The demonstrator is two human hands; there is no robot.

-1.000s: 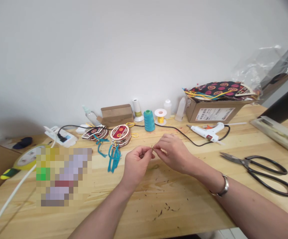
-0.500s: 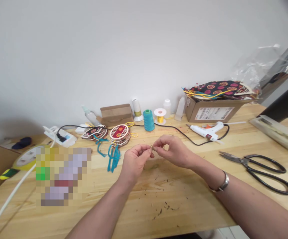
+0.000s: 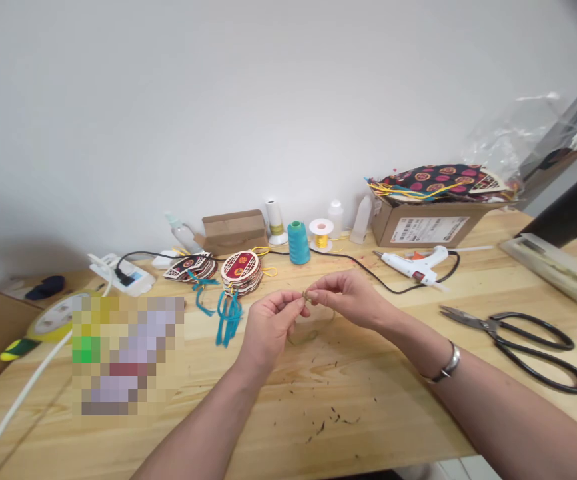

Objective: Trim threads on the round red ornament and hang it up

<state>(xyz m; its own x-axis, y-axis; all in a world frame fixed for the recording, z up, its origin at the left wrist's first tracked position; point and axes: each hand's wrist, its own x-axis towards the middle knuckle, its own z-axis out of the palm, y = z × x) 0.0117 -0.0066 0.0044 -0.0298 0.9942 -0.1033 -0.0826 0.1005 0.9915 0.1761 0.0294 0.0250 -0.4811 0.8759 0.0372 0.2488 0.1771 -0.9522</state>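
Note:
My left hand (image 3: 274, 325) and my right hand (image 3: 346, 298) meet fingertip to fingertip above the middle of the wooden table (image 3: 248, 427). Both pinch a thin olive-coloured cord (image 3: 305, 294); a faint loop of it seems to hang below the fingers. The cord's finer shape is too small to make out. Beyond my left hand lie a stack of round red and cream ornaments (image 3: 241, 270) and their teal tassels (image 3: 228, 320). A teal thread cone (image 3: 298, 243) stands behind the hands, beside a spool of yellow cord (image 3: 321, 237).
Black-handled scissors (image 3: 491, 327) and a white glue gun (image 3: 416, 267) lie to the right. A full cardboard box (image 3: 423, 223) stands at the back right. A power strip (image 3: 126, 275) and a pixelated patch are on the left. Dark scraps lie near the front.
My right hand's fingers have straightened somewhat, and its wrist has shifted slightly. More of the cord's loop now shows below the hands.

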